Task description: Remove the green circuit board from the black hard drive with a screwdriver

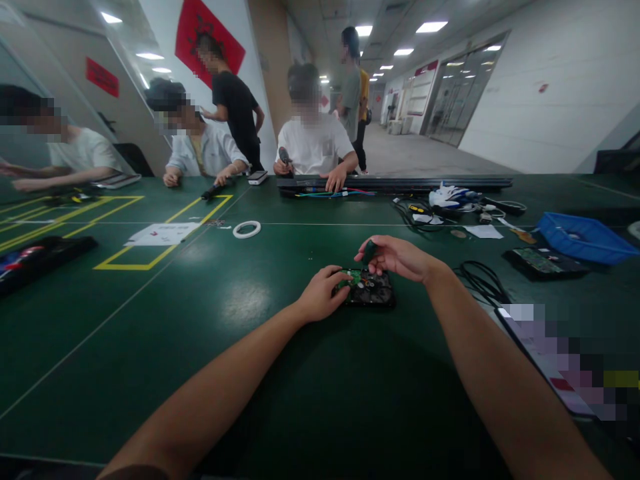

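A small black electronic device point(376, 293), its casing opened, lies on the green table and shows a green circuit board point(356, 275) and some small wires. My left hand point(323, 293) grips its left side, with fingers resting over the board's edge. Just above the device's upper edge, my right hand point(397, 257) is closed on a short dark green handle point(370, 252), which looks like that of a screwdriver. Its tip cannot be made out.
Right of my hands are black cables point(480, 281), another opened device point(545, 261), a blue tray point(585, 237) and gloves point(455, 197). A white ring of tape point(247, 229) and paper point(163, 233) lie left. Across the table, a person's hand point(336, 179) rests on long black bars point(425, 183).
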Demonstrator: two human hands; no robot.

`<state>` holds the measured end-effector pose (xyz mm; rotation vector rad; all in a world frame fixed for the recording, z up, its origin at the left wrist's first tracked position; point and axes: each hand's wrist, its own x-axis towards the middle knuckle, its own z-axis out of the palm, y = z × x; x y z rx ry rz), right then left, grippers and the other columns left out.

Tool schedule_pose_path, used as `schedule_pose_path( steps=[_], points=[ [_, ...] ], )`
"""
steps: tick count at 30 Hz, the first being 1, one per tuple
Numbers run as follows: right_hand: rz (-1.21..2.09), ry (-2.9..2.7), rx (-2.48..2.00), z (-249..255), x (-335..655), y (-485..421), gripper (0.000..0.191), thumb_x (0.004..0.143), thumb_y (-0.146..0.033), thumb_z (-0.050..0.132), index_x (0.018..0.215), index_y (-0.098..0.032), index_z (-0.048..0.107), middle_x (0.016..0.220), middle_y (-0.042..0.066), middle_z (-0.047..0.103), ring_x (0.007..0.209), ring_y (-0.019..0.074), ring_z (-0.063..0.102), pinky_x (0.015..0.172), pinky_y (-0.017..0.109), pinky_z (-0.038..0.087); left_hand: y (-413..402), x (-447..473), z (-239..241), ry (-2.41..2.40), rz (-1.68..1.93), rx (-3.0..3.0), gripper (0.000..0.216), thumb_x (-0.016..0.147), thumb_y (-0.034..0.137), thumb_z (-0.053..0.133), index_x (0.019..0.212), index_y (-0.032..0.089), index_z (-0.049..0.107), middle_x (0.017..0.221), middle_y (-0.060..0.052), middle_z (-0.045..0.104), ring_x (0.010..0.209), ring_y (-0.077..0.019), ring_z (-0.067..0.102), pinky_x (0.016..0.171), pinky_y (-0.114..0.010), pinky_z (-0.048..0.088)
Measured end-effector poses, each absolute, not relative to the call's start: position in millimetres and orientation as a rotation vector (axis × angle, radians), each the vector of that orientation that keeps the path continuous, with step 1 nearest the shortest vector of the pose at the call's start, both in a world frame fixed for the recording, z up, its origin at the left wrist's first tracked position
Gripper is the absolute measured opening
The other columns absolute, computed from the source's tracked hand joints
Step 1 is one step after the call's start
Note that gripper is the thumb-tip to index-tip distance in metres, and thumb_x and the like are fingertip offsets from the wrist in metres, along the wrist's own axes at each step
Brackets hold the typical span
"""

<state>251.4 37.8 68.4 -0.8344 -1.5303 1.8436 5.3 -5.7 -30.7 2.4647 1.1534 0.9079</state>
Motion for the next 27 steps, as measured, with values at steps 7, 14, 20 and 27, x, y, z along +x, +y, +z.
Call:
schedule_pose_path(
  steps=[7, 14, 20, 27],
  points=[
    [1.778, -1.561, -0.872, 67.1, 254.8, 39.9, 0.034, 0.099, -0.044, 0.052, 0.113, -0.017, 0.068, 0.109, 0.013, 0.070, 0.071, 0.0165, 0.059, 0.060, 0.031, 0.048, -5.5, 5.5, -30.1, 1.153, 0.900, 2.468, 0.032, 0.095, 0.031, 0.059, 0.126, 0.024, 0.066, 0.136, -0.013, 0.055, 0.128, -0.0284, 0.054, 0.109, -0.047, 0.046],
    [1.770, -1.600, -0.869, 67.2, 255.9, 40.4, 0.034, 0.097, -0.046, 0.054, 0.110, -0.018, 0.070, 0.111, 0.012, 0.070, 0.073, 0.0175, 0.058, 0.060, 0.031, 0.047, -5.6, 5.2, -29.7, 1.150, 0.900, 2.468, 0.032, 0.096, 0.032, 0.058, 0.126, 0.024, 0.066, 0.135, -0.013, 0.056, 0.127, -0.0285, 0.054, 0.108, -0.048, 0.046],
    [1.713, -1.567, -0.891, 65.4, 256.7, 42.2, 0.032, 0.096, -0.043, 0.056, 0.104, -0.016, 0.072, 0.111, 0.014, 0.072, 0.074, 0.0178, 0.057, 0.058, 0.030, 0.044, -5.5, 5.1, -30.2, 1.160, 0.899, 2.461, 0.033, 0.096, 0.031, 0.059, 0.127, 0.024, 0.066, 0.136, -0.013, 0.055, 0.128, -0.0289, 0.053, 0.108, -0.048, 0.045],
    [1.690, -1.498, -0.900, 64.2, 255.0, 43.3, 0.030, 0.096, -0.040, 0.053, 0.103, -0.015, 0.069, 0.106, 0.015, 0.072, 0.069, 0.0176, 0.055, 0.054, 0.031, 0.040, -6.8, 5.0, -30.3, 1.155, 0.908, 2.446, 0.033, 0.095, 0.031, 0.059, 0.127, 0.024, 0.066, 0.136, -0.013, 0.055, 0.128, -0.0288, 0.053, 0.109, -0.048, 0.045]
  ],
)
